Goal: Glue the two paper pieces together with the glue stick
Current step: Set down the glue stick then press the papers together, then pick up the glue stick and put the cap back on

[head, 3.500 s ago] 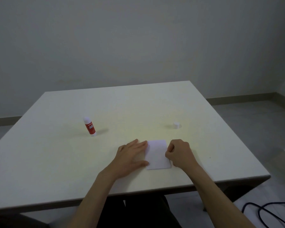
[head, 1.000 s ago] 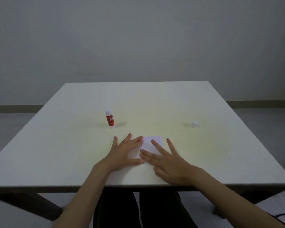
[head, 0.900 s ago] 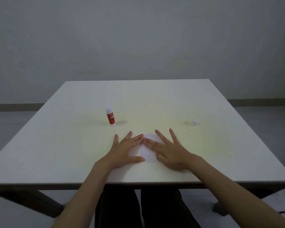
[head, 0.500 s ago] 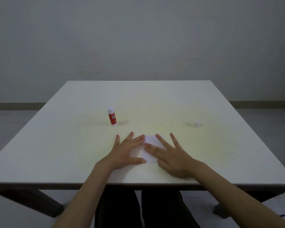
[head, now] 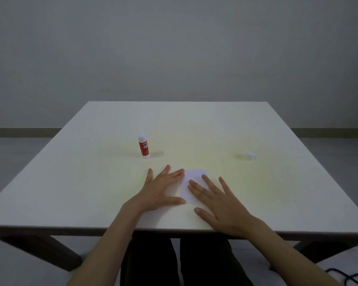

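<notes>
A small white paper [head: 194,176] lies flat near the table's front edge; I cannot tell two separate pieces apart. My left hand [head: 159,190] rests flat with spread fingers at the paper's left edge, fingertips touching it. My right hand [head: 217,201] lies flat, fingers apart, over the paper's lower right part and hides it. The red glue stick [head: 143,146] with a white top stands upright behind and to the left of my left hand. Its small white cap [head: 250,156] sits apart at the right.
The white table [head: 91,182] fills the view, with its front edge just under my wrists. A grey wall stands behind it. A dark cable [head: 347,276] lies on the floor at the lower right.
My right hand went from a loose fist beside the paper to a flat open palm on it, and in the last second slid back toward me. My left hand stayed put.
</notes>
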Available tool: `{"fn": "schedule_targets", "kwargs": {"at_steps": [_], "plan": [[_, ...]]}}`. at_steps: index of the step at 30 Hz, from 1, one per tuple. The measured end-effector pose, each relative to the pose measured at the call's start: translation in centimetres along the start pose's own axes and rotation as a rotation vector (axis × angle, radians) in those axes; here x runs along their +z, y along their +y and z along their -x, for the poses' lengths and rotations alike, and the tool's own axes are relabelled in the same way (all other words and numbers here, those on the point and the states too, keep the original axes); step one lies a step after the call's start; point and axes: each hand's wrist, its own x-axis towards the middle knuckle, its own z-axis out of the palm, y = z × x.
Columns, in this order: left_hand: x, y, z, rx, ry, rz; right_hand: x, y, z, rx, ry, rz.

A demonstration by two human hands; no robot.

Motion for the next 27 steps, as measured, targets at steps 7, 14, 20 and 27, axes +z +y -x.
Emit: {"fn": "schedule_targets", "kwargs": {"at_steps": [7,14,20,27], "plan": [[-1.8,0.1,0.9,0.018,0.352,0.522,-0.1,0.5,0.1,0.129,0.194,-0.37],[-5.0,-1.8,-2.7,-0.517,0.967,0.519,-0.4,1.0,0.7,0.306,0.765,-0.53],[-5.0,-1.9,-4.9,-0.481,0.957,0.495,-0.7,1.2,0.8,0.457,0.746,-0.824],[-5.5,3.7,-2.6,-0.048,0.494,1.032,-2.6,0.0,-2.7,0.307,0.334,-1.113]]}}
